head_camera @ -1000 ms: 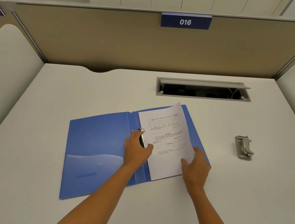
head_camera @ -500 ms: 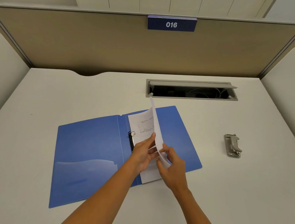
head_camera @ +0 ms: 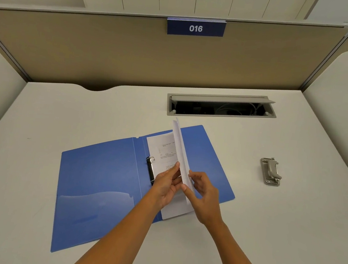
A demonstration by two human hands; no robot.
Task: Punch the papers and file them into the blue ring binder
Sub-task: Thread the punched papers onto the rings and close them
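Two hands, the left hand (head_camera: 166, 185) and right hand (head_camera: 201, 194), are clamped in a pinch grip on a lifted sheet (head_camera: 180, 152), held on edge over the open blue ring binder (head_camera: 98, 179) on the surface (head_camera: 41, 112). Punched holes could miss the rings (head_camera: 150, 168), tearing the paper. The hole punch (head_camera: 271, 171) lies well apart, right.

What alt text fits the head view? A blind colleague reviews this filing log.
Two bare hands, left hand and right hand, hold a sheet of paper on edge above an open blue ring binder on a white desk. A grey hole punch sits apart to the right.
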